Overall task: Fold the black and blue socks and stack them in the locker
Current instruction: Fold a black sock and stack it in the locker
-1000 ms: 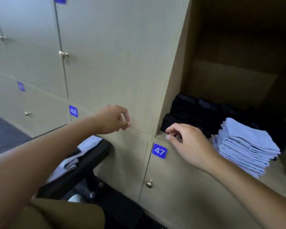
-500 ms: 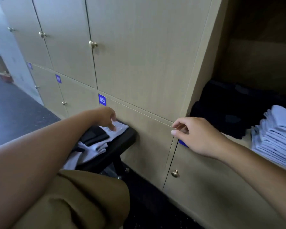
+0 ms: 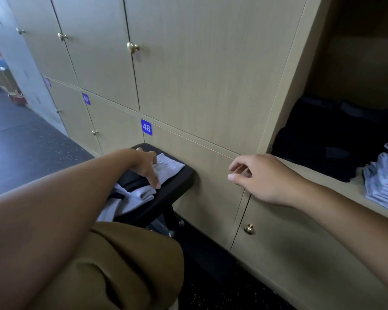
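Observation:
Loose pale blue socks [image 3: 169, 167] and a black sock [image 3: 130, 180] lie on a black stool [image 3: 179, 186] below the door marked 48. My left hand [image 3: 147, 167] reaches down onto them, its fingers touching the pale blue sock. My right hand [image 3: 255, 175] hovers in front of the locker doors, fingers loosely curled, holding nothing. In the open locker [image 3: 311, 173] at the right a pile of folded black socks [image 3: 318, 139] sits beside a neat stack of folded blue socks [image 3: 383, 186].
Closed wooden locker doors with brass knobs [image 3: 132, 47] fill the wall; one knob [image 3: 248, 229] is low under my right hand. My knee in tan trousers [image 3: 121, 265] is at the bottom. A dark floor [image 3: 20, 139] runs away at the left.
My view has swung left and down. My left hand dropped from the locker door onto the socks on the stool. My right hand drew back out of the open locker.

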Motion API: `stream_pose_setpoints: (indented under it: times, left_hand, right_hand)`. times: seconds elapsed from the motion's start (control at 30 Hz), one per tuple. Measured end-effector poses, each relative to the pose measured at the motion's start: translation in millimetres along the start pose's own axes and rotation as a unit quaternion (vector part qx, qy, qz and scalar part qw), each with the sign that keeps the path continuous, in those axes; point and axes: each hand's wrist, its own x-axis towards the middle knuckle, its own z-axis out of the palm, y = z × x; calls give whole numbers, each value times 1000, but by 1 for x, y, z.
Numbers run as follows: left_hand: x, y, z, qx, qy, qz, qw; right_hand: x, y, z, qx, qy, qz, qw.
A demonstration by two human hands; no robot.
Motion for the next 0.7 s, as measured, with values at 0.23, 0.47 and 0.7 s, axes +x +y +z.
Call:
stream_pose_setpoints:
  times: [0.23,0.47,0.7]
  left_hand:
    - [0,-6,-2,-78,54,16,995]
    - [-5,-30,3,-231,11,-39,972]
    - [-6,-32,6,-266,71,-70,959]
  right_hand:
    - [3,-3,5,-1,-17,-9,1000]
    - [4,-4,6,-11,-39,-12,999]
    - [5,-4,8,-10,-49,-15,999]
